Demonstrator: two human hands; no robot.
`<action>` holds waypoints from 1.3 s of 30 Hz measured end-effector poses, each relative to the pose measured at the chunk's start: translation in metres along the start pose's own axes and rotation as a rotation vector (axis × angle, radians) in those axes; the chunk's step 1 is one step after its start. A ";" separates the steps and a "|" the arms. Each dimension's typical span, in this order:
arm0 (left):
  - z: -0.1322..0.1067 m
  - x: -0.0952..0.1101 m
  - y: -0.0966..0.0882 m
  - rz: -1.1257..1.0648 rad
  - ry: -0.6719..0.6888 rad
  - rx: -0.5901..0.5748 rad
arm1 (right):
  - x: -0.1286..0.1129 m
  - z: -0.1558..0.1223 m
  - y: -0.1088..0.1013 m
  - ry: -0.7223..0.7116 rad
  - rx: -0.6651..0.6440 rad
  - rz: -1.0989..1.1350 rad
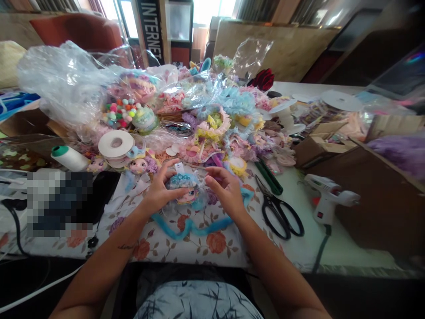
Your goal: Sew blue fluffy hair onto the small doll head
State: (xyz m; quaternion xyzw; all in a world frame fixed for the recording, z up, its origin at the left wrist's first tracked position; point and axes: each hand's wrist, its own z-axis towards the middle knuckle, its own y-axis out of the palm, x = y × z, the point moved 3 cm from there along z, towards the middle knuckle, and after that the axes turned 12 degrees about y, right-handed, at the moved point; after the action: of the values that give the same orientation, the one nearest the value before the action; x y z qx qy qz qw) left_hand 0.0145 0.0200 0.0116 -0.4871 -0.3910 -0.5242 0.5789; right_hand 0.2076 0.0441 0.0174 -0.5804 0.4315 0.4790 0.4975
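My left hand (162, 188) grips a small blue doll-face ornament (187, 196) with frilly trim, its thumb across the front. A white tag (179, 168) stands up at the ornament's top edge. My right hand (224, 188) is just to the right of it, thumb and fingers curled close together at its edge; whether something thin is between them I cannot make out. A fuzzy light-blue strip (191, 228) lies in a loose curve on the flowered cloth (199, 252) below both hands.
Black-handled scissors (280, 212), a green cutter (268, 176) and a white glue gun (327, 199) lie at right, beside a cardboard box (368, 199). Ribbon spools (116, 144), a thread cone (69, 158) and a dark phone-like object (99, 197) are at left. Frilly ornaments (212, 126) pile up behind.
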 end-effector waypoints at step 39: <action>-0.002 -0.006 0.006 0.020 0.007 -0.089 | -0.002 -0.001 0.012 0.061 -0.223 0.074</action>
State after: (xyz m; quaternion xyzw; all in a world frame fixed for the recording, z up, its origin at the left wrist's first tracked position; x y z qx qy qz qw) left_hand 0.0192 0.0190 0.0049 -0.5144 -0.3605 -0.5370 0.5631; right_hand 0.1955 0.0417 0.0170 -0.6302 0.4116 0.5242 0.3982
